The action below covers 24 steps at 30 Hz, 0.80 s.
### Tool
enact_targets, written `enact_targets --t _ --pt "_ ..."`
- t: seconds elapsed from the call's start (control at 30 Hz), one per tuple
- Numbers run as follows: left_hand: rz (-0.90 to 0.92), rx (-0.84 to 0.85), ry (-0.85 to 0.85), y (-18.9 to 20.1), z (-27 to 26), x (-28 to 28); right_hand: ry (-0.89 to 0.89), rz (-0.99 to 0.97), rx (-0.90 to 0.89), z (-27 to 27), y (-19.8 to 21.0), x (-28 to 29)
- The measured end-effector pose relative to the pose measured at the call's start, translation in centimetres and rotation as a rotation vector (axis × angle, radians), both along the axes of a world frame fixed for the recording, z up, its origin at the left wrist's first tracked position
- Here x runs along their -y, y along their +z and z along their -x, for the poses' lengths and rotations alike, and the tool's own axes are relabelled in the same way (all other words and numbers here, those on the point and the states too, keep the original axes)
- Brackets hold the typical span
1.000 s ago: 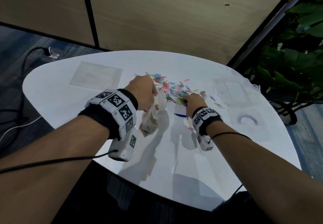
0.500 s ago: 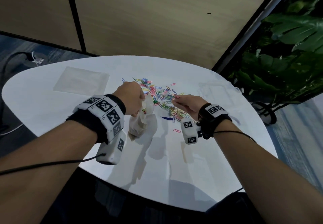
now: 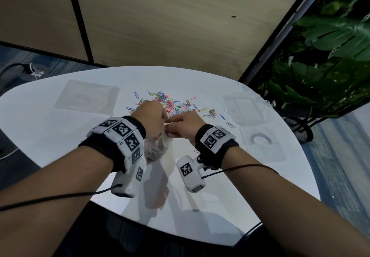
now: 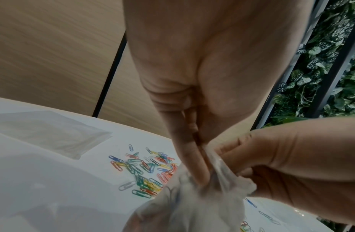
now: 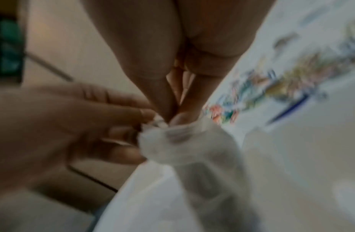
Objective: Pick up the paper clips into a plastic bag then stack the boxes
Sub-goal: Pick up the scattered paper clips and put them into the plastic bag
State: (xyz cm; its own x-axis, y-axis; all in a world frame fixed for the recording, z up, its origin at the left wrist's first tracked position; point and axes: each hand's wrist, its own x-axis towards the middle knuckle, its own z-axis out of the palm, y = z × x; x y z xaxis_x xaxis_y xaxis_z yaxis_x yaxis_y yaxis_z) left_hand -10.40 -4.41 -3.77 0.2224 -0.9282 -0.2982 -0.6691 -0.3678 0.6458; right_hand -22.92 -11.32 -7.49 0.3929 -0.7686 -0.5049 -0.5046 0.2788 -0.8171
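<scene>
My left hand [image 3: 150, 119] fingers pinch the plastic bag [image 3: 158, 148] mouth, right hand [image 3: 185, 125] pinching its rim w/ fingertips inside, bag hanging above the table [image 3: 60, 134], loose paper clips [image 3: 172, 104] at 12 o'clock, clear boxes [image 3: 246, 108] approx 2 o'clock.

table [image 3: 60, 146]: white | paper clips [image 3: 172, 104] scattered | clear boxes [image 3: 246, 110] | flat bags [image 3: 88, 98]

We see soft, dimmish light glaring off the white table [image 3: 60, 136], arm shadows falling toward us — edges bend in every view, and the right wrist view is badly blurred.
</scene>
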Motion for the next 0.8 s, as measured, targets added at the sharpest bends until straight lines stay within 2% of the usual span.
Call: enact_targets --t 0.1,0.13,0.2,0.27,0.3,0.33,0.37,0.4,0.47,0.53,0.67,0.73,0.8 --pt "0.016 -0.022 -0.016 0.3 0.3 0.0 0.307 0.362 -0.256 0.4 0.9 -0.2" --pt "0.018 -0.022 -0.026 0.4 0.4 -0.1 0.438 0.399 -0.317 0.6 1.2 -0.2" --pt "0.025 -0.018 -0.038 0.5 0.5 -0.2 0.532 0.294 -0.276 1.0 1.7 0.2" --pt "0.037 -0.018 -0.019 0.6 0.4 -0.3 0.354 0.041 -0.021 1.7 2.0 0.9" --pt "0.041 -0.018 -0.002 0.5 0.2 -0.2 0.221 -0.037 0.082 2.4 1.8 1.7" --pt "0.04 -0.014 0.012 0.4 0.0 -0.2 0.097 -0.032 0.127 3.2 1.4 2.8" --pt "0.033 -0.005 0.02 0.4 -0.2 -0.2 -0.005 0.053 0.073 4.1 0.7 4.1" --pt "0.022 0.004 0.024 0.4 -0.4 -0.4 -0.067 0.21 -0.091 5.2 -0.5 5.6" --pt "0.002 0.013 0.024 0.4 -0.7 -0.7 0.009 0.506 -0.628 7.9 -3.2 8.2" --pt "-0.009 0.016 0.014 0.3 -0.8 -0.8 0.149 0.541 -0.917 10.4 -5.9 9.6" --pt "-0.013 0.041 -0.006 0.3 -1.0 -1.0 0.204 0.39 -1.026 11.3 -8.6 11.3" --pt "-0.012 0.055 -0.015 0.3 -1.1 -1.0 0.215 0.427 -1.06 10.4 -9.0 11.8" --pt "-0.016 0.063 -0.021 0.3 -1.2 -1.0 0.107 0.463 -0.939 9.2 -8.8 12.1"
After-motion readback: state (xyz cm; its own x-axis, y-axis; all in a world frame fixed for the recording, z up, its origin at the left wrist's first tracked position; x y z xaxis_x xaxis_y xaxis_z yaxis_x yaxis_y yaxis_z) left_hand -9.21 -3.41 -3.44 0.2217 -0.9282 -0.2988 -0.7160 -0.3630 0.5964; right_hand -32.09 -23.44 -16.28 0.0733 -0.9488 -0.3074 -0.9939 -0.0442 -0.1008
